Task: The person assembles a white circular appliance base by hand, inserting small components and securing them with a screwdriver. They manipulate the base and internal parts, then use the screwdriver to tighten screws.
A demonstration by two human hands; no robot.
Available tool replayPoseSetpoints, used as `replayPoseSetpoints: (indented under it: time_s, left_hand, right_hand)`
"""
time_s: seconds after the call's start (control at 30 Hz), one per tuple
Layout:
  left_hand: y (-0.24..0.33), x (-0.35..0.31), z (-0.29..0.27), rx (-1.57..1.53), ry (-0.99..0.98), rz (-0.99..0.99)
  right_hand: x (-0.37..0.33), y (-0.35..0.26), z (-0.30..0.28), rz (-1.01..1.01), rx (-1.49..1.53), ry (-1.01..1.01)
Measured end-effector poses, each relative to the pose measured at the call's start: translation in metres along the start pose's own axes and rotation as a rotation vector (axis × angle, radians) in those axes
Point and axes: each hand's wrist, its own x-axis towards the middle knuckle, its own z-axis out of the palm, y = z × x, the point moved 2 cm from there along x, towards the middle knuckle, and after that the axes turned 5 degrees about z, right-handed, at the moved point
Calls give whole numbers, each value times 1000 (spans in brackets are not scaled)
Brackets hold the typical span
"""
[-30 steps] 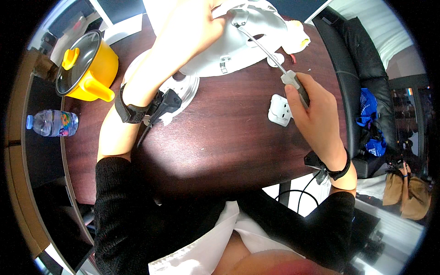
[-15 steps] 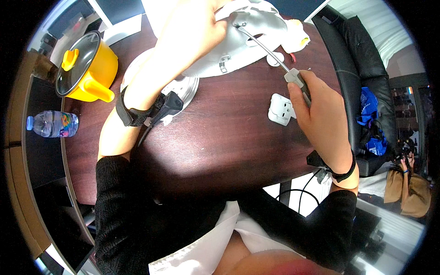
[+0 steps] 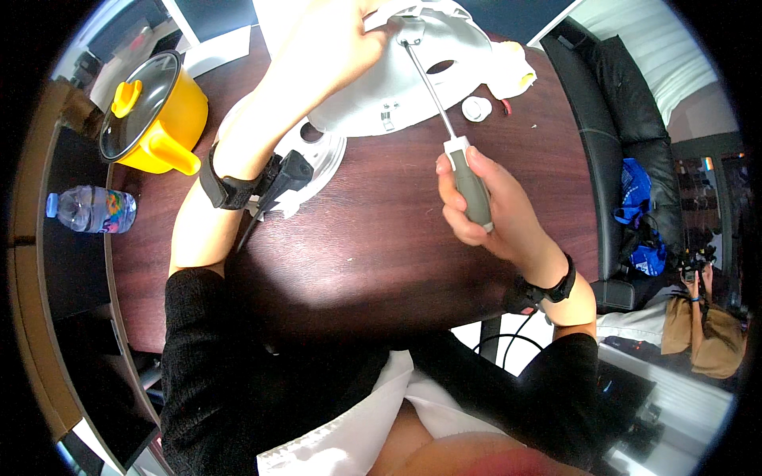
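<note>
My right hand (image 3: 500, 202) is wrapped round the grey-green and white handle of a screwdriver (image 3: 474, 186). Its metal shaft slants up and away, with the tip at a small metal fitting (image 3: 410, 32) on a white plastic housing (image 3: 373, 95). The housing is a curved shell with an oval opening. My left hand (image 3: 341, 44) grips the shell's far left side, thumb bent over it; the other fingers run past the upper edge. Beneath my left forearm is a round white part (image 3: 329, 155). A small white round cap (image 3: 476, 109) lies right of the shell.
On the left of the dark wood table (image 3: 381, 230) stand a yellow pot (image 3: 178, 119) with a glass lid and a water bottle (image 3: 95, 210). A white and yellow piece (image 3: 512, 70) lies far right. Beyond is a black sofa (image 3: 619, 119); another person (image 3: 702, 329) sits right.
My right hand has swung left with the screwdriver, turning its shaft steeper while the tip stays by the fitting. It now covers the white plug adapter's place. My left hand barely moved.
</note>
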Motion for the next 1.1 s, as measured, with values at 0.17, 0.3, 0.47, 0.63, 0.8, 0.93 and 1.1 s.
replayPoseSetpoints:
  time_s: [0.17,0.3,0.47,0.63,0.8,0.93,1.1]
  left_hand:
    - [-3,3,-2,-55,-106,-217]
    - [-6,2,-1,-18,-70,-109]
    - [2,3,-3,-2,-91,-69]
    - [1,-1,-2,-25,-53,-69]
    - [-7,1,1,-26,-58,-86]
    - [0,2,0,-12,-79,-61]
    - [-2,2,0,22,-85,-131]
  right_hand:
    - [-10,-21,-17,-447,-1025,439]
    - [-19,-29,-3,-608,-1392,576]
    - [-16,-33,-1,-664,-1511,626]
    - [-18,-34,4,-646,-1557,662]
    - [-19,-37,4,-693,-1576,665]
    - [-18,-38,1,-681,-1595,679]
    - [-22,-37,8,-650,-1547,694]
